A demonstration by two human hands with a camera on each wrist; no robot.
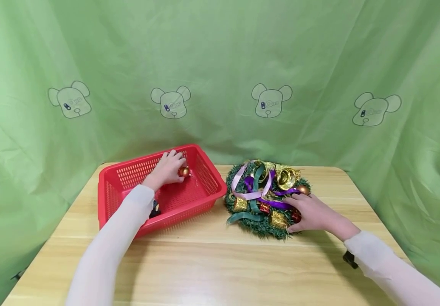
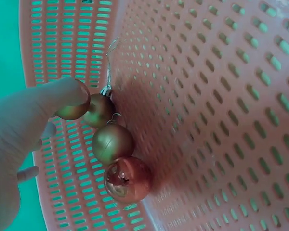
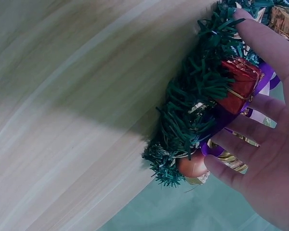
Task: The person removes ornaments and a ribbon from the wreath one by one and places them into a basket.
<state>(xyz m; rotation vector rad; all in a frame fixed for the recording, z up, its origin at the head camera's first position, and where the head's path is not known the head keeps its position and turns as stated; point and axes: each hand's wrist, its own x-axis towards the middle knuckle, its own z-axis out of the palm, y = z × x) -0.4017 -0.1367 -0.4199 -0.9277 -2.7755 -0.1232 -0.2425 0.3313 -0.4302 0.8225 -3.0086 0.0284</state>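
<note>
My left hand (image 1: 168, 168) reaches into the red plastic basket (image 1: 109, 195), at its far side. In the left wrist view its thumb lies over a gold bauble (image 2: 70, 111), pinching it; the other fingers are partly hidden behind. Beside it are two more gold baubles (image 2: 112, 143) and a shiny coppery-red bauble (image 2: 128, 180), in the basket's corner. My right hand (image 1: 315, 212) rests, fingers spread, on the right edge of a green wreath (image 1: 258, 228). Purple ribbon (image 1: 279, 204), gold bells (image 1: 286, 178), a red gift box (image 3: 239, 84) and an orange bauble (image 3: 192, 164) lie by its fingers.
The basket and wreath stand side by side on a light wooden table (image 1: 204, 267). Pink ribbon (image 1: 237, 180), green ribbon (image 1: 244, 217) and small gold gift boxes (image 1: 278, 219) also decorate the wreath. A green curtain (image 1: 220, 55) with bear outlines hangs close behind.
</note>
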